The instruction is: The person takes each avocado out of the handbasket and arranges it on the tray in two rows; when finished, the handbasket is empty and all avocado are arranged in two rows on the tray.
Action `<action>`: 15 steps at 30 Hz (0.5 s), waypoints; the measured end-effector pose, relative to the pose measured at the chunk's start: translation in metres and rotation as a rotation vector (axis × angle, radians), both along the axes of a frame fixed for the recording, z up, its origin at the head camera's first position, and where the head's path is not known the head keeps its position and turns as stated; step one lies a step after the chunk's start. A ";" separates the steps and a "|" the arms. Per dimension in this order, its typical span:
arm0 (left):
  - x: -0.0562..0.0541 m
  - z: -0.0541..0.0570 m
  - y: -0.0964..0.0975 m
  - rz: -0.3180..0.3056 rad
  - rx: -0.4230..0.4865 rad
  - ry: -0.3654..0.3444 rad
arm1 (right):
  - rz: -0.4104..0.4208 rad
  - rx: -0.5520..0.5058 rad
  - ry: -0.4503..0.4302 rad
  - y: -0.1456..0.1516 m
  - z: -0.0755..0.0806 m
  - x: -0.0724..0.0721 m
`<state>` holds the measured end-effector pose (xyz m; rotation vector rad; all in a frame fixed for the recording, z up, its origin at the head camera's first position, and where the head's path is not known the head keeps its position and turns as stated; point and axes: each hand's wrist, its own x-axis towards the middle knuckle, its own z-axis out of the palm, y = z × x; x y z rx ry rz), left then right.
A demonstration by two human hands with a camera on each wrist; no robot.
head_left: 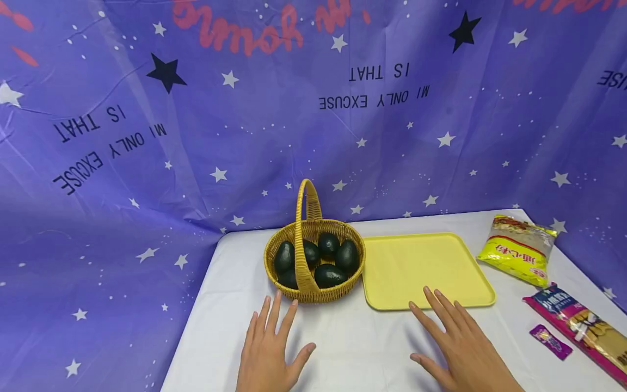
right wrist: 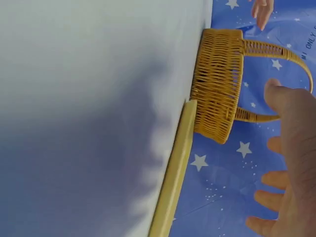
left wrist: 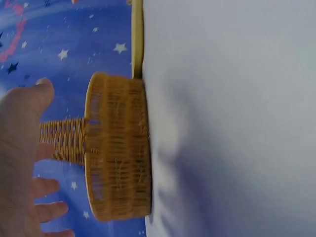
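Note:
A wicker basket [head_left: 323, 295] with a tall arched handle stands on the table, holding several dark green avocados [head_left: 330, 276]. To its right lies a flat yellow tray [head_left: 421, 267] with a low rim. My left hand [head_left: 268, 354] hovers over the near side of the table with fingers spread, its fingertips just short of the basket's front. Palm down and fingers spread, my right hand [head_left: 458, 348] hangs near the tray's front edge. Neither hand holds anything. In the left wrist view the basket [left wrist: 118, 148] appears sideways, beyond the fingers.
At the right of the white-covered table [head_left: 352, 348] lie a yellow bag of dry food [head_left: 519, 247], a long pink-edged packet [head_left: 580, 326] and a small purple packet [head_left: 551, 342]. A purple star-printed curtain [head_left: 274, 136] hangs behind the table and down its sides.

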<state>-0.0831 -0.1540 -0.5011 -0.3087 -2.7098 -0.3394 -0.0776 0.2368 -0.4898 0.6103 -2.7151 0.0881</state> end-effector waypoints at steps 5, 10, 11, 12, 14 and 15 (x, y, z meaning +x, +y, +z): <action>-0.027 0.010 -0.015 -0.010 0.105 0.044 | 0.042 -0.042 -0.018 -0.004 0.014 -0.020; -0.060 0.021 -0.028 -0.048 0.141 0.069 | 0.206 -0.106 0.044 -0.012 0.018 -0.051; -0.065 0.023 -0.029 -0.053 0.145 0.064 | 0.235 -0.110 0.050 -0.014 0.018 -0.057; -0.071 0.025 -0.031 -0.058 0.149 0.059 | 0.261 -0.112 0.052 -0.017 0.018 -0.063; -0.080 0.028 -0.035 -0.064 0.149 0.049 | 0.284 -0.110 0.048 -0.022 0.018 -0.074; -0.084 0.029 -0.036 -0.066 0.148 0.043 | 0.291 -0.110 0.046 -0.025 0.018 -0.079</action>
